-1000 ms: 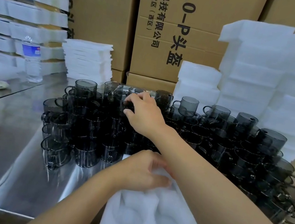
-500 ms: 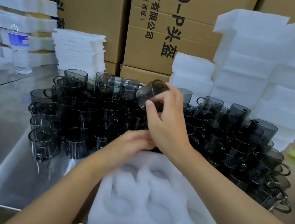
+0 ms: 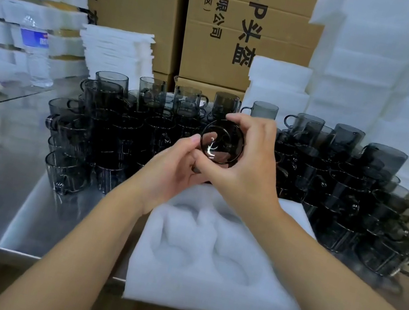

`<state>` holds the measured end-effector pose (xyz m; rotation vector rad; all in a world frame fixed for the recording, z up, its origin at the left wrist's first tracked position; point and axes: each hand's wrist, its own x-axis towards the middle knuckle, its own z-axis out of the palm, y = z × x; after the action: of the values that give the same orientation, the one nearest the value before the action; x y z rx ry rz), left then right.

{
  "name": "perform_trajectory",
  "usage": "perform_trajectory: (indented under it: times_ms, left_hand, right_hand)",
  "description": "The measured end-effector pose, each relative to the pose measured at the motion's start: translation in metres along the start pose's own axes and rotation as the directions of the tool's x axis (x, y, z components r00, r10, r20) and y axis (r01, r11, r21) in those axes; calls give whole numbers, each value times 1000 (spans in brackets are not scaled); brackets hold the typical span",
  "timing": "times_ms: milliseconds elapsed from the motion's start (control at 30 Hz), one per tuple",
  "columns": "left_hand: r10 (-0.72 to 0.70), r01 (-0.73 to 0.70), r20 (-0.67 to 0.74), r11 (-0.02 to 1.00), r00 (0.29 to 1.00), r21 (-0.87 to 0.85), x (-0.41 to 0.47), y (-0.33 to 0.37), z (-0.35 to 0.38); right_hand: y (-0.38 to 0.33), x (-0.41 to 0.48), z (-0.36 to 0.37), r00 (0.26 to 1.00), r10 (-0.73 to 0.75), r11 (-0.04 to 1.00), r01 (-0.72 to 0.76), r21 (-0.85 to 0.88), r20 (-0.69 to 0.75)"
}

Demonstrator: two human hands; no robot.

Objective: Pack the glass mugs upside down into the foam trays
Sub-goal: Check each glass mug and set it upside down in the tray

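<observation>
Our right hand (image 3: pixel 247 168) curls round a dark glass mug (image 3: pixel 222 143), our left hand (image 3: pixel 171 168) pinches its edge, below the top-centre carton (image 3: pixel 215 55) printed "头盔".

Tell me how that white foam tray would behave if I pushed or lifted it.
The foam tray is probably very light and may slide easily on the shiny steel table. Its soft look suggests flexing when lifted. Its near edge seems to overhang, so it might tip.

A single head-worn view looks forward and down from the near edge of the steel table (image 3: pixel 1 187), close over it, facing the cardboard boxes (image 3: pixel 215 55) behind its far edge.
</observation>
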<state>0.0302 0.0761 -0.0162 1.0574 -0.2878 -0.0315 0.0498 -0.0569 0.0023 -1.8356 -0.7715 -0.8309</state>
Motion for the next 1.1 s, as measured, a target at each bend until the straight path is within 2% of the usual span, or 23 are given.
perform_trajectory:
  times_ms: [133,300,433,600,667,767,867,967,1033,1100]
  left_hand:
    - [1,0,-21,999,1000,39,-2,-1,-6]
    - [-21,23,41,999,999,-47,-5,4,-10]
    - [-34,38,48,995,998,-94,-7,7,-13]
    - [49,-50,102,999,994,7,-7,3,-15]
    - [83,-85,64,996,994,28,-5,2,-15]
    - [100,-99,-80,995,992,14,-2,5,-13]
    - [90,-101,-97,989,991,-112,-7,9,-14]
    - [118,-131,-102,982,988,-134,-11,10,-14]
    - [168,-188,-151,973,974,-130,-11,9,-14]
    - [231,-255,-212,962,950,-94,-11,7,-16]
  right_hand:
    - [0,0,-3,995,16,1000,-16,4,100]
    - [-1,-1,-6,980,-19,1000,15,22,196]
    - [1,-3,-5,980,-26,999,16,50,197]
    - [-1,-3,-5,982,-14,999,7,39,189]
    - [-4,-3,-7,988,-47,998,42,35,150]
    - [-8,-4,-11,985,-91,995,84,56,144]
    - [-12,-5,-15,947,-67,991,26,132,315]
    - [-15,-5,-13,855,-55,994,-3,111,516]
    - [-14,-4,-11,818,3,997,-50,67,575]
    - [-11,-3,-10,819,68,994,-104,31,570]
